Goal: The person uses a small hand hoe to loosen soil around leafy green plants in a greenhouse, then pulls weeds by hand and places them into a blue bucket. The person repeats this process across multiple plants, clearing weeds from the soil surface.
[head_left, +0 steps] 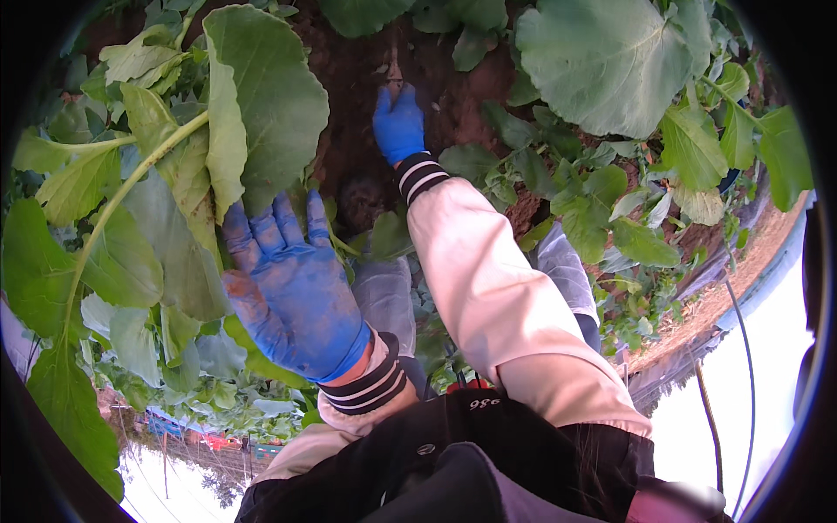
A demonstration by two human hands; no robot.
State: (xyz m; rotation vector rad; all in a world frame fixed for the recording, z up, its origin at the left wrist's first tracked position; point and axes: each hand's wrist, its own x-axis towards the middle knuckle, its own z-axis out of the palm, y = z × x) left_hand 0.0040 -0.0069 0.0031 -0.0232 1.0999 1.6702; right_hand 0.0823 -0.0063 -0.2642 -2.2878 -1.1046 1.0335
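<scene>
My left hand (294,294), in a soil-smeared blue glove, is palm up with its fingers apart and holds nothing. Its fingertips are at the lower edge of a large green leaf (281,111), partly beneath it. Farther out, my right hand (400,124), gloved in blue too, is closed around the end of a narrow, soil-coloured hand tool (394,68). The tool points away from me over dark, reddish-brown soil (353,124); whether its tip is in the ground I cannot tell. Between my hands a dark round shape (363,199) lies in shadow on the ground.
Broad-leaved plants crowd both sides, with a large leaf (608,62) at upper right and a long bent leaf stalk (137,173) at left. My legs, in translucent covers (565,268), stand among the leaves. A cable (745,340) hangs at far right.
</scene>
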